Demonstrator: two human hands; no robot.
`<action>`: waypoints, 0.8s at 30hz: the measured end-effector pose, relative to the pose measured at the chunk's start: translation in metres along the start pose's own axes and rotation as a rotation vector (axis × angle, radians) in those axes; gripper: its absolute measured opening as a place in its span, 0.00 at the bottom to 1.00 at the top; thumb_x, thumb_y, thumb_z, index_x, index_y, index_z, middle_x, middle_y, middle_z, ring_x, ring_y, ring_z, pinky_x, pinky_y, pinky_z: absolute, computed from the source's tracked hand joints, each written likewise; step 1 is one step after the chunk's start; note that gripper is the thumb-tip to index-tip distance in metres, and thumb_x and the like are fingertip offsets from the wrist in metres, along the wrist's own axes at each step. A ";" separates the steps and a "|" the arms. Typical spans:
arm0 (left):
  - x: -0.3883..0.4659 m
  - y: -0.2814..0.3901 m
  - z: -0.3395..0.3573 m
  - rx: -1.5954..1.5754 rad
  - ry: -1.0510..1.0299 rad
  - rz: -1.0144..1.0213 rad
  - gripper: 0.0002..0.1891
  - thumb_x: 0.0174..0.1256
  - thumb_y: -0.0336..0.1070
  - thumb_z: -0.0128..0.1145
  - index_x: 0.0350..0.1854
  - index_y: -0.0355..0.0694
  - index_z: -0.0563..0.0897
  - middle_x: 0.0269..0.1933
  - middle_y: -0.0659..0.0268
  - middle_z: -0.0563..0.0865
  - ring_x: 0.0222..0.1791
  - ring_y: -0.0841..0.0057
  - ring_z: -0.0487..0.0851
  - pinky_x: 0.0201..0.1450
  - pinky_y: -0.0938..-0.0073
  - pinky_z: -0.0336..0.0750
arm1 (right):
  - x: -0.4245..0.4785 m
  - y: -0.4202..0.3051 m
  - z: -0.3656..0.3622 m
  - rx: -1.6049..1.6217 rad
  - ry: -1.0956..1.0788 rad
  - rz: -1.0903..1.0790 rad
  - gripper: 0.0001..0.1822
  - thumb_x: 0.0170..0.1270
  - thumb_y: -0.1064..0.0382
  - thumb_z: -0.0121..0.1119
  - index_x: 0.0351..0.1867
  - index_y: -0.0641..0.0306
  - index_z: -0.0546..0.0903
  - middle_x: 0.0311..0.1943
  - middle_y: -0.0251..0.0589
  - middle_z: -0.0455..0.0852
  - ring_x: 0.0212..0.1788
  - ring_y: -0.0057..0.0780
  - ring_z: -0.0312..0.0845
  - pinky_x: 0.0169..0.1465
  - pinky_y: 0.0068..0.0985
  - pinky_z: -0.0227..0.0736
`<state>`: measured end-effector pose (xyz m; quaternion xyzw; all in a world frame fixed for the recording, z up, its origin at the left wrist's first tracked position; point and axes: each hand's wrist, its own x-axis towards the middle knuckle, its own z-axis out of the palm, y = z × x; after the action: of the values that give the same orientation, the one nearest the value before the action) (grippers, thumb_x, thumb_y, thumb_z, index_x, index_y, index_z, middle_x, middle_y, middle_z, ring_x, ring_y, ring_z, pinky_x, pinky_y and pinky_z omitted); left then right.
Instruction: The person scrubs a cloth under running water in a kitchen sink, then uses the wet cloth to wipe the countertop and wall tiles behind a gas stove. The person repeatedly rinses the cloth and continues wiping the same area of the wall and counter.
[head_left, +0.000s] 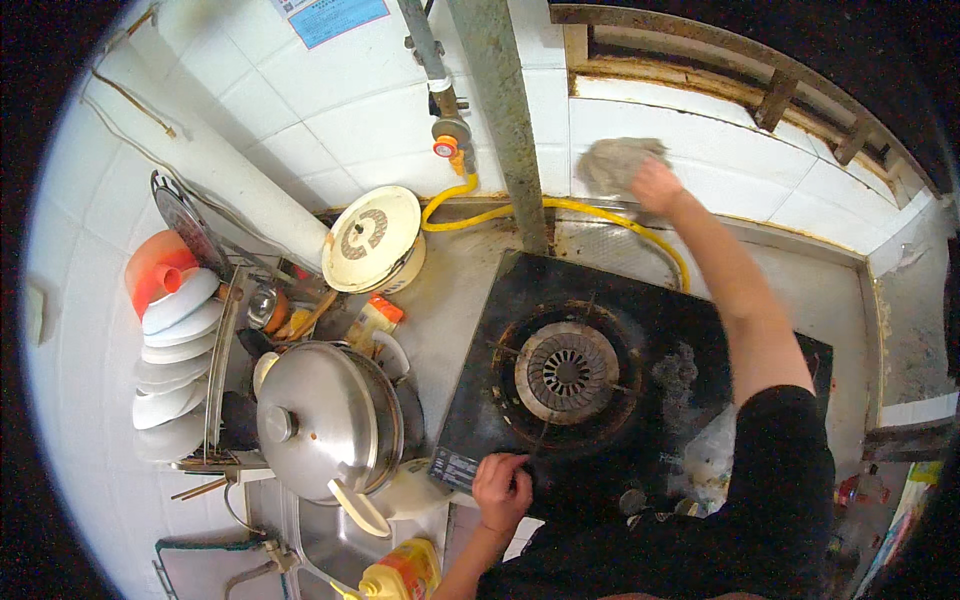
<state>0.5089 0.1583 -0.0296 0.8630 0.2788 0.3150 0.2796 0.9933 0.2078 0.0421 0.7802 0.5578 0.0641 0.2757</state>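
My right hand (658, 186) presses a grey-brown cloth (616, 165) against the white wall tiles (712, 146) below the window frame. The cloth is slightly blurred. The arm reaches across the right side of a black glass gas stove (472, 397). At the stove's near left corner, my left hand (502, 487) rests with curled fingers beside a label. A dark shape, perhaps a control knob, is partly hidden under those fingers. Around the burner (568, 371) runs a rusty pan support, with nothing standing on it. A stove knob (632, 501) shows farther right.
A yellow gas hose (615, 214) runs behind a grey post (499, 112). Left of the stove stand a lidded steel pot (322, 420), an enamel pot (371, 240) and a rack of plates (176, 330). A sink (330, 540) and yellow bottle (405, 570) are nearer.
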 end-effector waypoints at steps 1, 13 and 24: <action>0.002 -0.001 0.000 -0.005 -0.018 0.019 0.09 0.43 0.22 0.55 0.29 0.37 0.80 0.29 0.59 0.81 0.30 0.61 0.79 0.34 0.66 0.74 | 0.015 -0.013 -0.009 0.056 0.018 -0.002 0.21 0.62 0.60 0.46 0.56 0.55 0.76 0.56 0.38 0.76 0.61 0.31 0.67 0.68 0.31 0.54; -0.003 -0.004 0.002 0.056 0.032 0.019 0.09 0.43 0.21 0.54 0.29 0.37 0.80 0.28 0.59 0.80 0.29 0.62 0.78 0.32 0.67 0.73 | 0.097 -0.076 0.049 0.058 0.617 -0.198 0.10 0.56 0.61 0.51 0.29 0.56 0.85 0.34 0.33 0.85 0.45 0.28 0.76 0.56 0.28 0.64; -0.006 -0.010 0.006 0.000 0.020 0.013 0.09 0.42 0.23 0.56 0.29 0.39 0.80 0.30 0.59 0.80 0.30 0.61 0.78 0.34 0.65 0.73 | -0.033 0.031 0.115 -0.170 -0.111 -0.028 0.12 0.56 0.60 0.51 0.37 0.57 0.83 0.41 0.35 0.83 0.47 0.31 0.75 0.53 0.29 0.65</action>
<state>0.5063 0.1595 -0.0422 0.8617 0.2758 0.3254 0.2749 1.0535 0.1294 -0.0318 0.7485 0.5452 0.0640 0.3721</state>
